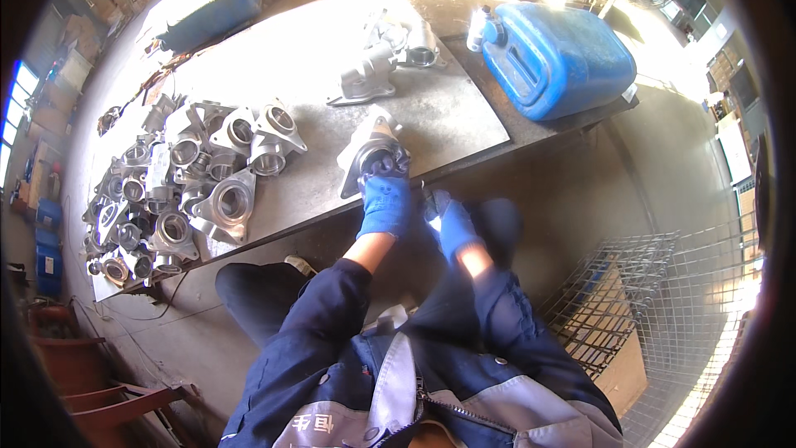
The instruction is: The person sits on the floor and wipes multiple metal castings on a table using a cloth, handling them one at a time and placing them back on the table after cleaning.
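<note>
My left hand [385,192], in a blue glove with dark fingers, is closed on a silver metal casting [362,148] at the near edge of the table. The casting has a flat flange and a round opening, partly covered by my fingers. My right hand [452,222], gloved the same way, is held just off the table edge, right of the left hand. Its fingers are curled around a thin, dark, stick-like tool [424,189]; most of it is hidden, so its kind does not show.
Many similar castings [230,202] are heaped on the left of the metal-topped table [464,129]. A few more castings [369,70] stand beyond my left hand. A blue jerrycan [572,58] lies at the right end. A wire mesh cage [696,282] stands at right, a red-brown metal frame [124,398] at lower left.
</note>
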